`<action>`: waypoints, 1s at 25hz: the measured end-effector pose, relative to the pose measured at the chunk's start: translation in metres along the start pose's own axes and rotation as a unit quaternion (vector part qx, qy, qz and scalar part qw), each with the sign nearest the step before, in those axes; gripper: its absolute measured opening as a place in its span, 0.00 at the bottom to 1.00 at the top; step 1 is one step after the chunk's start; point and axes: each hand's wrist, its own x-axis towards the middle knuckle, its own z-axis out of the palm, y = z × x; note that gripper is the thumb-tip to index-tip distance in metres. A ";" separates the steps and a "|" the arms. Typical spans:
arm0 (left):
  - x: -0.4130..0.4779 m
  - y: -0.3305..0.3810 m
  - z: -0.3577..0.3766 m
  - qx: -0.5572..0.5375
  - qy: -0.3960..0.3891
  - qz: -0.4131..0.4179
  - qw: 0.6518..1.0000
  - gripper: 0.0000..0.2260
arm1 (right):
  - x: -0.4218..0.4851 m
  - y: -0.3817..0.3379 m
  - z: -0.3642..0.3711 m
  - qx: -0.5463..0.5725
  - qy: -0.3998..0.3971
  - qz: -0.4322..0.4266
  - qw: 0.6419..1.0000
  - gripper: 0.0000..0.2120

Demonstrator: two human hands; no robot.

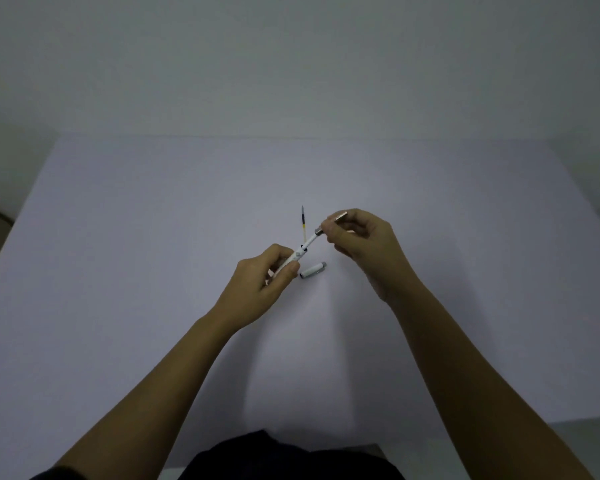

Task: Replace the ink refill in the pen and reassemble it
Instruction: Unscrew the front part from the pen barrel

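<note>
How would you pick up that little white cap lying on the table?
Pinch the white cap across its middle from above, thumb on one long side and finger on the other. It lies flat on the table, tilted with its grey end up-right, and its round sides are free; the left hand is close beside it.

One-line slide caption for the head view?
Left hand holds white pen barrel; right hand works its metal tip.

Our two bare forearms rise from the lower corners of the frame and converge toward its centre. Our left hand [261, 280], just left of centre, is curled with thumb and fingers pinched closed. Our right hand [361, 244], slightly higher and right of centre, is bent at the wrist, fingertips pinched together pointing left.
</note>
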 end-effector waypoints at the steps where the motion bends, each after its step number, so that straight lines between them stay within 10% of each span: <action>1: 0.000 -0.003 0.001 -0.004 -0.003 -0.003 1.000 0.03 | 0.002 0.000 0.003 0.009 -0.001 -0.002 1.000 0.03; 12: 0.012 -0.006 0.003 -0.005 0.061 0.012 0.998 0.03 | 0.024 0.013 -0.001 0.154 0.125 0.005 0.980 0.04; 18: 0.013 -0.009 -0.005 0.017 0.113 -0.001 0.993 0.05 | 0.023 0.107 0.022 -0.001 0.251 0.237 0.939 0.12; 25: 0.013 -0.021 -0.009 0.023 0.107 -0.026 0.994 0.06 | 0.041 0.134 0.044 -0.064 0.288 0.237 0.926 0.16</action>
